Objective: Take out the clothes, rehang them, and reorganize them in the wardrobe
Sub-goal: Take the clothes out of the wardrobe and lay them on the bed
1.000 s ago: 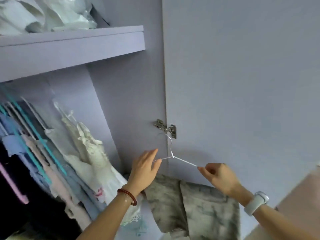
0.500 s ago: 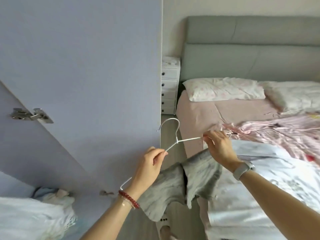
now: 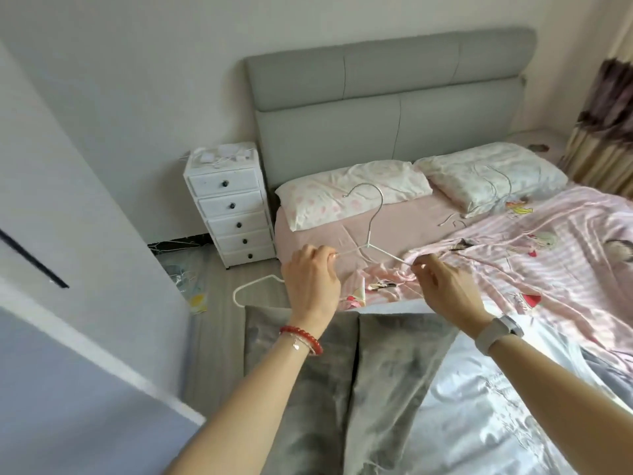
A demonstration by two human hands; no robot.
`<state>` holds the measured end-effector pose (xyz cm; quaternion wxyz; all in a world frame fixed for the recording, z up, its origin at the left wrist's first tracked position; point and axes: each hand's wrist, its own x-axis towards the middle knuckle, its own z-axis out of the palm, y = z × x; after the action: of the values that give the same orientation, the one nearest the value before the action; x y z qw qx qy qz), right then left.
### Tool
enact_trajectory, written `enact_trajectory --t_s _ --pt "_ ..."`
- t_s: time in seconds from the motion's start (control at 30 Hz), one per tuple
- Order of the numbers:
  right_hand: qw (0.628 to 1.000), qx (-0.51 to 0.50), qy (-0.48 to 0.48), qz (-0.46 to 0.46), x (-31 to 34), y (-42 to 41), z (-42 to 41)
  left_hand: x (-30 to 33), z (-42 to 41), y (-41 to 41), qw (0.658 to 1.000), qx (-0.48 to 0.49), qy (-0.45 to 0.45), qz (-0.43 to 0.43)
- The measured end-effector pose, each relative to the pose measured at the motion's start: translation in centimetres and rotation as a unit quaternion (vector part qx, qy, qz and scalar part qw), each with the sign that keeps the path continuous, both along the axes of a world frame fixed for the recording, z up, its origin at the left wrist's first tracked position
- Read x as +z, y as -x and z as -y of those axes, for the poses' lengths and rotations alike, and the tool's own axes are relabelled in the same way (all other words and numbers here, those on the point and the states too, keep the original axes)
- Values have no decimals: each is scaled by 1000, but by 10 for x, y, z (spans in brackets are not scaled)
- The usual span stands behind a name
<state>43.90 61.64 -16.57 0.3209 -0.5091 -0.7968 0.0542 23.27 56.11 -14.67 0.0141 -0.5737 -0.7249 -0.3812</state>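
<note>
Two hands are engaged on a white wire hanger (image 3: 368, 246), the left hand (image 3: 313, 286) pinching its 9 o'clock arm, the right hand (image 3: 445, 286) its 3 o'clock arm, grey garment (image 3: 342, 389) draped below at 6 o'clock; removal appears in hand, and sliding the garment off is judged next.

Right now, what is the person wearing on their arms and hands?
Both arms are bare, with no sleeves showing. The left wrist wears a red bead bracelet beside a thin chain with a small charm. The right wrist wears a watch with a pale band and a rounded case. The hands have no gloves.
</note>
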Motion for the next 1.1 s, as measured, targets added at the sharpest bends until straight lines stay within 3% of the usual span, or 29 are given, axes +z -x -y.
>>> enact_trajectory --t_s 0.1,0.3,0.4,0.57,0.73,0.97,1.1 --pt "998 58 -4 -18 -3 3 -36 -13 -51 1 999 19 -25 18" --pt "984 40 47 -168 -11 21 -98 -20 -136 -3 992 95 -74 -23" --pt "964 11 90 -250 -12 5 -131 -24 -170 -29 997 66 -23 -26" --pt "937 -66 100 -327 -18 -55 -191 -56 -207 -90 989 -73 125 -25" --pt "924 -187 130 -308 -69 -137 -245 -116 -231 -142 938 -176 296 -36" --pt "879 -374 184 -232 -174 -234 -288 -214 -242 -176 846 -236 475 -56" --pt "865 -387 245 -204 -213 -259 -310 -265 -233 -174 793 -241 556 -65"
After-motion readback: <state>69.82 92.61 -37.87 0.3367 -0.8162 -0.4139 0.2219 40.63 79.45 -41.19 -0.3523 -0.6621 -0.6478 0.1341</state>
